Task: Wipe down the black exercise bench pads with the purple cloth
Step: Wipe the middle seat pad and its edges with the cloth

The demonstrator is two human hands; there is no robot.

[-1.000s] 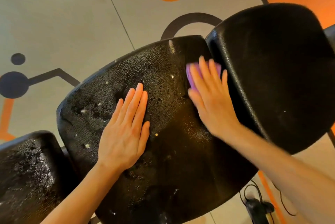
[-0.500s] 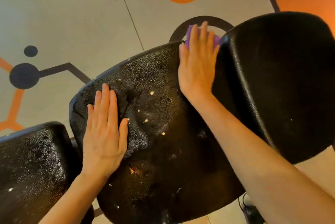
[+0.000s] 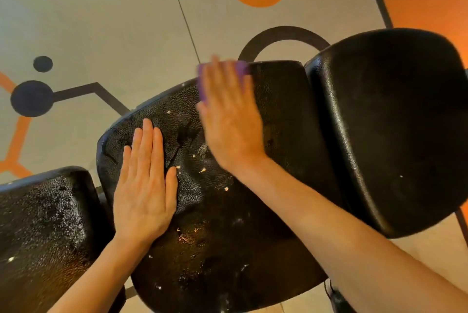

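Observation:
Three black textured bench pads lie side by side: a middle pad (image 3: 222, 231), a right pad (image 3: 395, 120) and a left pad (image 3: 43, 226). The middle pad carries pale crumbs and wet streaks. My right hand (image 3: 230, 120), blurred by motion, presses flat with straight fingers on the purple cloth (image 3: 241, 68) at the middle pad's far edge. Only the cloth's edges show around the fingers. My left hand (image 3: 145, 186) rests flat on the middle pad's left side, fingers straight and together.
The floor (image 3: 101, 21) below is grey with orange and dark circles and lines. A dark metal frame bar (image 3: 462, 221) shows under the right pad. A dark object (image 3: 336, 297) sits on the floor at the lower right.
My right hand with the cloth has slid left along the middle pad's far edge, away from the gap by the right pad. My left hand has stayed put.

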